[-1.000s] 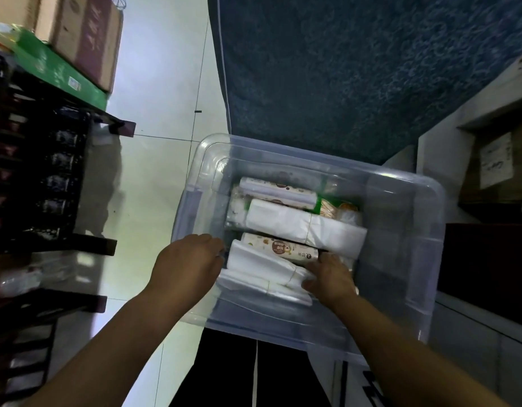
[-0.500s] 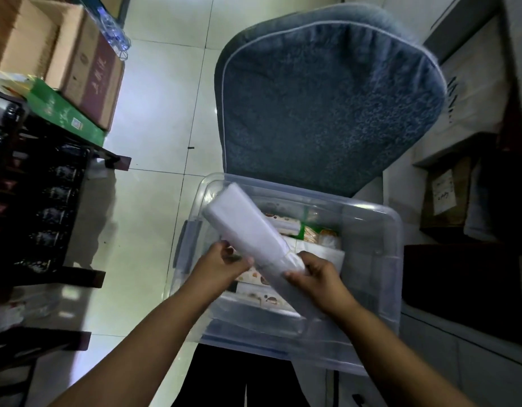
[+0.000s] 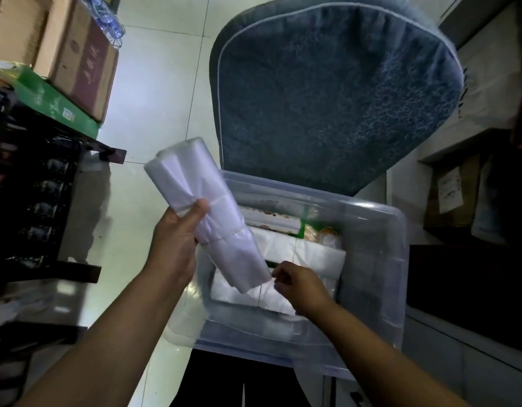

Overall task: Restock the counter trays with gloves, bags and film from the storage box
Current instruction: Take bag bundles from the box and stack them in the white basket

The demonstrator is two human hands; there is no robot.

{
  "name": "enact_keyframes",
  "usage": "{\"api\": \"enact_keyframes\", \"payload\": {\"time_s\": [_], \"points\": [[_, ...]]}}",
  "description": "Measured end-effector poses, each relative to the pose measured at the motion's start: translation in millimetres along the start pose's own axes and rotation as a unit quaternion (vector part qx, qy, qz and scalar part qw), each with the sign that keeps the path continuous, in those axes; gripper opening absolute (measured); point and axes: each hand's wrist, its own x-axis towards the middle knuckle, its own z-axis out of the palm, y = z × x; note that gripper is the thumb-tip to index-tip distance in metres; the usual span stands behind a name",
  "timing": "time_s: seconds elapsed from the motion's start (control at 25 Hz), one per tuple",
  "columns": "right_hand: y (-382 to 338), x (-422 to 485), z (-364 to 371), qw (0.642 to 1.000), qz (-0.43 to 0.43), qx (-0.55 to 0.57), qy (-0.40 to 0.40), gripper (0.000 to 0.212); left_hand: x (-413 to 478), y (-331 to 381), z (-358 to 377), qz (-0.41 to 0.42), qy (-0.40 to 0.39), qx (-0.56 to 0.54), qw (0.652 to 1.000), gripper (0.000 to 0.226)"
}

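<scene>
A clear plastic storage box (image 3: 380, 259) sits open on a chair in front of me. Inside lie white folded bag bundles (image 3: 306, 254), a long printed film carton (image 3: 271, 221) and a green packet (image 3: 318, 233). My left hand (image 3: 177, 239) grips the middle of a white bundle of plastic bags (image 3: 204, 207), held tilted above the box's left side. My right hand (image 3: 300, 284) hovers over the box at the bundle's lower end, fingers curled, just off it and holding nothing that I can make out.
A blue cushioned chair back (image 3: 327, 95) rises behind the box. A dark shelf rack (image 3: 39, 207) with cardboard boxes (image 3: 77, 60) and a green carton (image 3: 51, 101) stands on the left. Cabinets and a dark counter (image 3: 471, 289) are on the right. White tiled floor (image 3: 154, 92) lies between.
The bag bundle has come up out of the box and swung left. My right hand has let go of its lower end; my left hand alone holds it.
</scene>
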Motion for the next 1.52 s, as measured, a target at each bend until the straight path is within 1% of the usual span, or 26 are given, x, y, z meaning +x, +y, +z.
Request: {"api": "enact_keyframes", "payload": {"time_s": [0.04, 0.12, 0.2, 0.28, 0.4, 0.48, 0.56, 0.64, 0.76, 0.8, 0.88, 0.96, 1.04, 1.08, 1.12, 1.16, 1.2, 1.28, 1.36, 1.44, 1.48, 1.52], "points": [[15, 9, -2, 0.999, 0.019, -0.047, 0.013, 0.018, 5, 2, -5, 0.021, 0.004, -0.012, 1.0, 0.018], [40, 29, -9, 0.992, 0.051, -0.092, 0.066, 0.022, 14, 4, -15, 0.056, 0.012, -0.007, 0.998, 0.016], [56, 51, -14, 0.985, 0.054, -0.136, 0.093, 0.032, 20, 3, -24, 0.071, 0.024, 0.03, 0.997, 0.024], [66, 74, -11, 0.976, 0.04, -0.199, 0.076, 0.046, 23, -4, -31, 0.07, 0.03, 0.058, 0.995, 0.035], [71, 95, 3, 0.957, 0.052, -0.283, 0.044, 0.06, 24, -12, -37, 0.072, 0.037, 0.071, 0.994, 0.033], [72, 99, 13, 0.933, 0.075, -0.35, 0.046, 0.057, 24, -14, -38, 0.068, 0.044, 0.069, 0.994, 0.031], [70, 97, 16, 0.922, 0.079, -0.374, 0.061, 0.044, 23, -14, -38, 0.062, 0.053, 0.068, 0.994, 0.032], [66, 93, 15, 0.936, 0.064, -0.339, 0.071, 0.033, 20, -12, -36, 0.064, 0.058, 0.071, 0.994, 0.031], [54, 74, 5, 0.966, 0.06, -0.24, 0.071, 0.026, 10, -5, -30, 0.067, 0.059, 0.076, 0.993, 0.019], [49, 65, 0, 0.97, 0.059, -0.227, 0.068, 0.025, 5, -2, -26, 0.067, 0.06, 0.077, 0.993, 0.013], [39, 44, -12, 0.971, 0.042, -0.222, 0.08, 0.025, -6, 6, -16, 0.07, 0.067, 0.082, 0.992, 0.01], [25, 15, -31, 0.972, 0.02, -0.191, 0.135, 0.025, -21, 19, -5, 0.069, 0.066, 0.078, 0.992, 0.008], [2, -19, -55, 0.971, -0.003, -0.117, 0.21, 0.023, -38, 37, 8, 0.061, 0.054, 0.066, 0.994, 0.004], [-13, -36, -68, 0.967, -0.012, -0.073, 0.242, 0.019, -48, 47, 14, 0.052, 0.047, 0.071, 0.995, 0.003], [-28, -51, -80, 0.963, -0.018, -0.031, 0.268, 0.012, -57, 55, 20, 0.042, 0.042, 0.076, 0.995, 0.007], [-44, -64, -90, 0.956, -0.025, 0.005, 0.293, 0.012, -65, 62, 27, 0.03, 0.037, 0.073, 0.996, 0.01], [-61, -80, -102, 0.946, -0.032, 0.029, 0.321, 0.016, -75, 71, 34, 0.02, 0.027, 0.062, 0.998, 0.01], [-94, -109, -120, 0.923, -0.046, 0.051, 0.379, 0.017, -94, 88, 50, 0.004, -0.003, 0.043, 0.999, 0.009], [-124, -136, -131, 0.89, -0.058, 0.024, 0.452, 0.019, -111, 107, 68, -0.01, -0.037, 0.033, 0.999, 0.014], [-149, -158, -133, 0.85, -0.079, -0.033, 0.52, 0.021, -129, 123, 89, -0.035, -0.072, 0.015, 0.997, 0.024], [-159, -165, -132, 0.834, -0.096, -0.063, 0.54, 0.021, -137, 130, 98, -0.047, -0.087, 0.008, 0.995, 0.027], [-168, -172, -131, 0.82, -0.115, -0.098, 0.552, 0.027, -146, 136, 108, -0.057, -0.104, 0.0, 0.993, 0.025]]}}
